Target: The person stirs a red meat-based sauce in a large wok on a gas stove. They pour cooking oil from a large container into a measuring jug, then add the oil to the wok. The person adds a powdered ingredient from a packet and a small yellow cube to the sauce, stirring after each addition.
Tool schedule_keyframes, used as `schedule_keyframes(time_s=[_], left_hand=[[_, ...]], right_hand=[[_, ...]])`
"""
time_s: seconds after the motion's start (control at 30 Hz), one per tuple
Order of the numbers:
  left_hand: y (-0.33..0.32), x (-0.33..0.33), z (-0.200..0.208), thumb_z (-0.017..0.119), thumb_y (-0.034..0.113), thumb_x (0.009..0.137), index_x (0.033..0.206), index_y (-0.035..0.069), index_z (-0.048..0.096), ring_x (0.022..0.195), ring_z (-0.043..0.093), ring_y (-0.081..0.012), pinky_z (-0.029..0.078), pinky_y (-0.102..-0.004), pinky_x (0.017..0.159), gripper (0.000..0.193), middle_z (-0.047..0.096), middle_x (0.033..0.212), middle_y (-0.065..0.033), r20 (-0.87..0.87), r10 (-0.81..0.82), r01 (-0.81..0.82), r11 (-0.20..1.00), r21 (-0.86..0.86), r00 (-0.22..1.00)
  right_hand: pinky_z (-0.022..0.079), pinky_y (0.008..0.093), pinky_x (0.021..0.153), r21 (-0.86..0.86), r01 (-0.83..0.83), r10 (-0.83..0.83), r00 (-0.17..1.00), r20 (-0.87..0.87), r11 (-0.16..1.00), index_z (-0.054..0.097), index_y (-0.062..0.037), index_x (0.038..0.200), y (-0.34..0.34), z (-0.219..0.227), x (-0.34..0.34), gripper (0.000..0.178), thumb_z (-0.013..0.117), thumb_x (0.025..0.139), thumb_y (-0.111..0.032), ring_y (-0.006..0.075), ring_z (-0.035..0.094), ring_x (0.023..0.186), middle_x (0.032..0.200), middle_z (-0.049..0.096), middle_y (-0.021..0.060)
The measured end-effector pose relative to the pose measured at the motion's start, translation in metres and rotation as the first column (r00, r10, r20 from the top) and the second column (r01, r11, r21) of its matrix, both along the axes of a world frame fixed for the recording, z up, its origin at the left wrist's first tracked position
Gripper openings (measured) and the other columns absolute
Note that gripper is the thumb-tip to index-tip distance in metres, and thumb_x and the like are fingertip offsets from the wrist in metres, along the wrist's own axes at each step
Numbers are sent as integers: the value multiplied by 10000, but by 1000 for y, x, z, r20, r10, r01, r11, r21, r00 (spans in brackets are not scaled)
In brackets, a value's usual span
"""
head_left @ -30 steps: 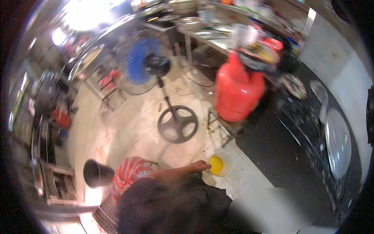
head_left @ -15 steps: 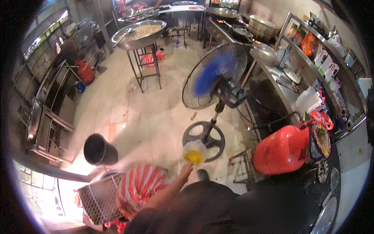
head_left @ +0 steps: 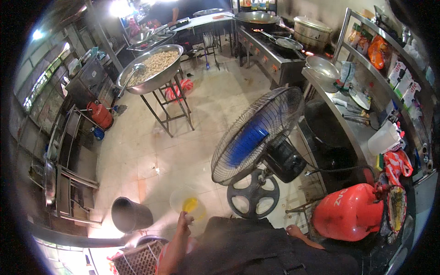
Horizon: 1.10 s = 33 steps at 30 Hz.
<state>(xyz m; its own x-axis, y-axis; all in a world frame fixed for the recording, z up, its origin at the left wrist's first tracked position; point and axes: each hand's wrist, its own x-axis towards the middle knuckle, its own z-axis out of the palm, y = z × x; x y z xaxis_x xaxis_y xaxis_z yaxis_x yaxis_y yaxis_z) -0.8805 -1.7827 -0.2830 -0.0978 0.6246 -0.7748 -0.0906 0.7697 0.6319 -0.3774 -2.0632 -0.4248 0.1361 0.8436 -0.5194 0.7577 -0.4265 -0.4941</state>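
Note:
My left hand [head_left: 184,221], its fingers closed, holds a clear plastic container [head_left: 200,211] with yellow contents at its bottom. It is out in front of me above the floor, to the left of the fan's base. My right hand [head_left: 293,230] hangs low at my right side, near the red gas cylinder [head_left: 343,213]; its fingers are too small and blurred to read, and I see no object there. A black stand fan [head_left: 256,137] with blue blades stands just ahead. Farther off, a wide metal basin [head_left: 158,66] of pale pieces rests on a metal stand.
A dark bin [head_left: 130,215] and a brown crate [head_left: 137,259] are at the near left. Along the right runs a steel counter [head_left: 337,107] with utensils and a bowl. Woks and a large pot [head_left: 311,31] sit on the stove behind it. Another person's arm [head_left: 174,16] shows far back.
My left hand and the container have moved left in the picture. My right hand has come into view. The view has shifted, bringing the fan and basin lower.

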Motion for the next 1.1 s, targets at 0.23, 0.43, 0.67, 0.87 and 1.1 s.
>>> schedule_keyframes(time_s=[0.23,0.43,0.67,0.87,1.1], left_hand=[[139,-27,12,461,440,827,1057,98,528,568,531,-188,361,-340,421,418,588,783,-80,-2,-78,78,996,50,997],[287,-18,21,492,452,828,1139,141,482,727,483,-213,374,-402,639,439,603,894,-89,-85,-313,295,939,-179,946],[430,16,8,511,441,814,1124,58,514,870,489,-236,335,-402,846,493,578,968,-116,50,-601,603,794,-78,797],[513,109,17,484,440,824,1102,43,512,985,436,-263,295,-435,881,485,539,963,-115,172,-620,643,745,-174,765],[590,230,31,461,478,840,1162,99,459,953,440,-276,287,-500,914,498,483,918,-92,344,-531,617,755,-222,774]], right_hand=[[504,388,782,-225,442,-470,879,-86,868,649,-96,947,133,-51,-53,286,663,770,-319,302,630,865,909,649,151],[496,382,850,-232,526,-458,840,290,818,582,-95,1128,197,-55,-163,447,608,813,-411,326,604,966,1122,608,156],[506,407,796,-330,364,-407,911,-68,871,551,-56,1184,273,-29,-273,477,599,847,-390,322,619,910,1034,626,159],[507,399,769,-358,572,-646,752,-130,738,568,-38,1163,386,-1,-291,462,629,844,-367,288,629,866,1021,641,148],[509,390,737,-260,748,-788,540,-297,611,588,-17,1138,546,25,-240,446,663,841,-341,249,641,814,1007,659,135]])
